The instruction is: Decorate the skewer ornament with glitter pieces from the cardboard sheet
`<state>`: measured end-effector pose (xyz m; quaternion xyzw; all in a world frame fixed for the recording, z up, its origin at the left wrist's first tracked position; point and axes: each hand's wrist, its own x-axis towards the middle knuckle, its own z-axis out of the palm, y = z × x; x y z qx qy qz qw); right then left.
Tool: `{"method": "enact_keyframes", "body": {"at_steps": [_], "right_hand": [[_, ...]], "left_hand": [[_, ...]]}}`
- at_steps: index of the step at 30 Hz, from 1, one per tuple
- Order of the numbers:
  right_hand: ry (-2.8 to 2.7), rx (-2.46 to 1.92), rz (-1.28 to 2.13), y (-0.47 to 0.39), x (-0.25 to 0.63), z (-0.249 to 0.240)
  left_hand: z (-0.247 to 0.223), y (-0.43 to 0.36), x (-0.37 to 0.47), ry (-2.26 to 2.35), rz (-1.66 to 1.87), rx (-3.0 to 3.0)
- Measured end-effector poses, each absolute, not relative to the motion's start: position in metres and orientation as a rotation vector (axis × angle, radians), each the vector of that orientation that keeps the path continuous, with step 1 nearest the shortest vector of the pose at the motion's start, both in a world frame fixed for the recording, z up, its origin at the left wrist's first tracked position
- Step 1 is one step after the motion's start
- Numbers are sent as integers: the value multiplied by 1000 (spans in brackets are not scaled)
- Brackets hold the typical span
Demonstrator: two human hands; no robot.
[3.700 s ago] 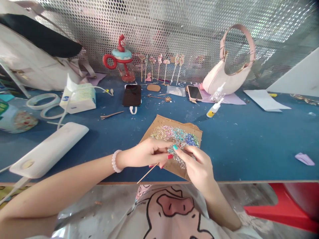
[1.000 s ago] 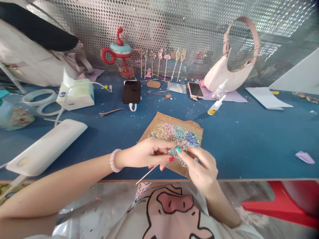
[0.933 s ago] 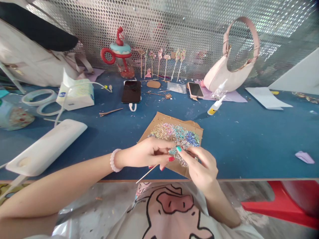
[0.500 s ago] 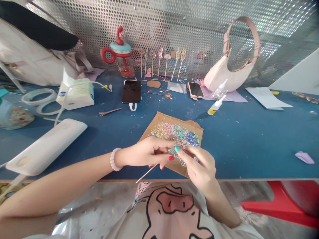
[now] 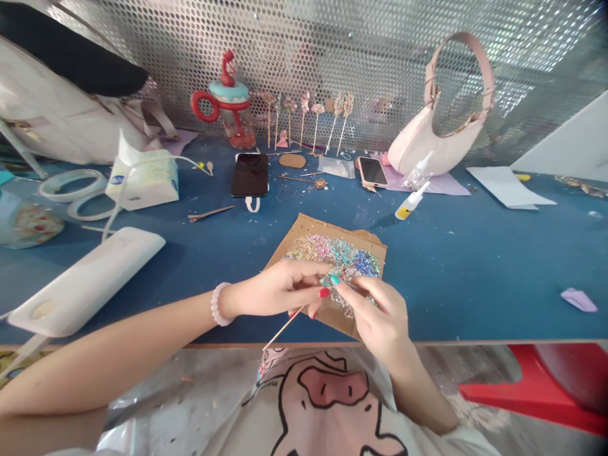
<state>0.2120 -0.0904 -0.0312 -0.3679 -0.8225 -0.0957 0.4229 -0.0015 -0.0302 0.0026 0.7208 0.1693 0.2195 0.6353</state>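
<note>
A thin wooden stick [image 5: 284, 329] slants down from under my left hand [image 5: 285, 290], whose fingers are closed around its upper part. At the fingertips sits the stick's small gem-covered head [image 5: 325, 280], partly hidden by both hands. My right hand [image 5: 380, 310] is closed, with thumb and fingers pinched against that head; whatever lies between these fingers is too small or hidden to name. Both hands are over a piece of brown cardboard [image 5: 304, 229], where loose sparkling gems [image 5: 344, 253] are spread in patches of gold, pink, turquoise, blue and silver.
A glue bottle [image 5: 409, 205] stands right of the cardboard. Behind are a black phone [image 5: 249, 175], a pink-edged phone [image 5: 373, 171], several decorated sticks [image 5: 315, 126], a cup [image 5: 232, 104] and a handbag [image 5: 432, 142]. A white power strip [image 5: 90, 278], tissues [image 5: 147, 180] and a hair clip [image 5: 210, 214] lie left.
The stick's lower end has shifted slightly right and down. My fingers have moved a little around the gem-covered head, and both hands remain together over the cardboard.
</note>
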Motion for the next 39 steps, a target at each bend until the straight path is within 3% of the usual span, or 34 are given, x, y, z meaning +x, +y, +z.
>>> {"method": "enact_keyframes", "body": {"at_steps": [39], "right_hand": [[-2100,-978,-239,-89,211,-31]], "left_hand": [[2,-29,0,417,510,1686]]}}
